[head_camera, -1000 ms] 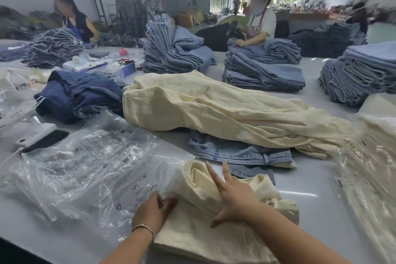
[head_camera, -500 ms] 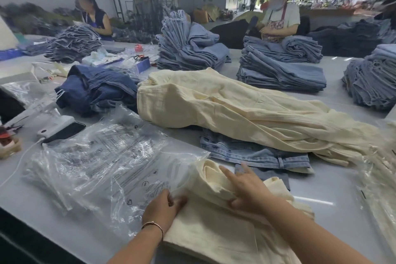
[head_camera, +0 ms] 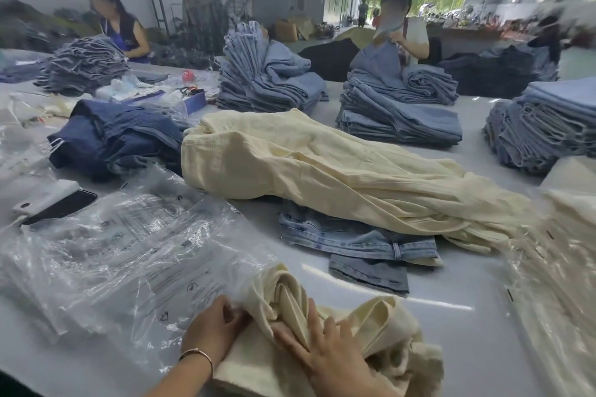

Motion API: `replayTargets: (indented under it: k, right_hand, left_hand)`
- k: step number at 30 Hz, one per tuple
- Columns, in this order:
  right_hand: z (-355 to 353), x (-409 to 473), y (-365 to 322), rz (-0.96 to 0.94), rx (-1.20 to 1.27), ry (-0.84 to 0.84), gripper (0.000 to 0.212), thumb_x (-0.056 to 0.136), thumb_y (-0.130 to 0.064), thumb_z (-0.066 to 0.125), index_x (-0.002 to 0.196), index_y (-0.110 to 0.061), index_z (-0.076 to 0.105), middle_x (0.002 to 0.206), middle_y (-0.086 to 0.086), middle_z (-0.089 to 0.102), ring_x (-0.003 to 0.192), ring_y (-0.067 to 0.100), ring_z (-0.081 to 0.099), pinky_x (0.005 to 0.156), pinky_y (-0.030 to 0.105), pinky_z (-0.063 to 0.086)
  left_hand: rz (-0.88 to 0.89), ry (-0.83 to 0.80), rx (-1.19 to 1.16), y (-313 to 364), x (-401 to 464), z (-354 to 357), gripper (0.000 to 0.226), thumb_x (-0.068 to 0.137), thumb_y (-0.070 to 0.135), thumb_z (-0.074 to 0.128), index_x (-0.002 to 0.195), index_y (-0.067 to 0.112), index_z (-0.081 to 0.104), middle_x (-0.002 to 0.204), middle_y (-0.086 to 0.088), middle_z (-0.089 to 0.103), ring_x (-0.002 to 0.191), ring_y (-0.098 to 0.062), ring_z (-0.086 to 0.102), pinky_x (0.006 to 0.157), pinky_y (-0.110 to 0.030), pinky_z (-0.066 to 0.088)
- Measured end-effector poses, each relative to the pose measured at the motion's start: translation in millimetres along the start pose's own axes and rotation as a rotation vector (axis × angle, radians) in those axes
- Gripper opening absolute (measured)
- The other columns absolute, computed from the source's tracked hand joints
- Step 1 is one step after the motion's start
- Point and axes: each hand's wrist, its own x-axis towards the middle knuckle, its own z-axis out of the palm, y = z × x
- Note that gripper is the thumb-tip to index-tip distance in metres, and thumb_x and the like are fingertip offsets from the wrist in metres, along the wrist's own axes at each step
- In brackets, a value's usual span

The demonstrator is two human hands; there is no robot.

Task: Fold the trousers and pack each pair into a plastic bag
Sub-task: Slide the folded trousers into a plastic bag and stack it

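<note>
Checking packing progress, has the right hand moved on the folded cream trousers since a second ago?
Yes. The right hand has slid left toward the plastic bag, closing on the left hand.

A white power bank (head_camera: pixel 45 195) lies near the table's (head_camera: pixel 451 316) left edge with a black phone (head_camera: pixel 61 207) touching it. Toward the far left corner sit a blue box (head_camera: pixel 193 101) and a small red object (head_camera: pixel 188 76). Two people (head_camera: pixel 121 26) (head_camera: pixel 406 26) work at the far edge.
</note>
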Motion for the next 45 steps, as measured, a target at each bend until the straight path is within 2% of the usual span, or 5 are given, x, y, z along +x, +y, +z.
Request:
replayTargets:
  k: [14, 22, 30, 36, 45]
  right_hand:
    - [-1, 47, 59, 0.4, 0.628, -0.019, 0.09, 0.07, -0.028, 0.058, 0.146, -0.054, 0.017, 0.115, 0.003, 0.063, 0.104, 0.025, 0.06, 0.079, 0.029, 0.046]
    - [-84, 50, 68, 0.352, 1.287, 0.365, 0.079, 0.057, -0.024, 0.065, 0.13, -0.051, 0.05, 0.109, -0.017, 0.069, 0.103, 0.006, 0.064, 0.087, 0.037, 0.055]
    - [-92, 73, -7, 0.191, 0.949, 0.231, 0.079, 0.07, -0.047, 0.066, 0.137, -0.062, 0.028, 0.12, -0.01, 0.066, 0.112, 0.012, 0.061, 0.092, 0.026, 0.048]
    - [-68, 75, -13, 0.187, 0.774, 0.083, 0.08, 0.077, -0.042, 0.066, 0.141, -0.06, 0.021, 0.113, -0.001, 0.067, 0.106, 0.023, 0.061, 0.092, 0.027, 0.047]
    - [-71, 93, -31, 0.032, 0.518, -0.047, 0.081, 0.079, -0.022, 0.063, 0.143, -0.048, 0.019, 0.106, 0.015, 0.053, 0.096, 0.036, 0.055, 0.076, 0.039, 0.041]
  left_hand:
    - [0.004, 0.137, -0.288, -20, 43, -102, 0.041, 0.1, 0.04, 0.041, 0.073, 0.018, 0.063, 0.049, 0.001, 0.053, 0.046, -0.018, 0.049, 0.054, -0.029, 0.041]
    - [0.26, -0.446, -0.02, 42, 45, -101, 0.016, 0.092, 0.02, 0.061, 0.084, 0.009, 0.068, 0.054, 0.004, 0.055, 0.038, -0.003, 0.044, 0.045, -0.019, 0.04]
    - [-0.228, -0.11, -0.162, 51, 45, -116, 0.03, 0.095, -0.011, 0.035, 0.089, -0.016, 0.063, 0.095, -0.033, 0.061, 0.108, -0.043, 0.054, 0.097, -0.043, 0.033]
    - [0.059, -0.333, -0.208, 19, 89, -145, 0.019, 0.09, 0.015, 0.064, 0.079, 0.006, 0.075, 0.051, 0.002, 0.057, 0.038, -0.005, 0.04, 0.038, -0.016, 0.03]
    - [0.473, -0.134, -0.099, 50, 68, -133, 0.025, 0.09, 0.026, 0.065, 0.073, 0.01, 0.074, 0.062, -0.001, 0.068, 0.059, -0.013, 0.059, 0.063, -0.031, 0.049]
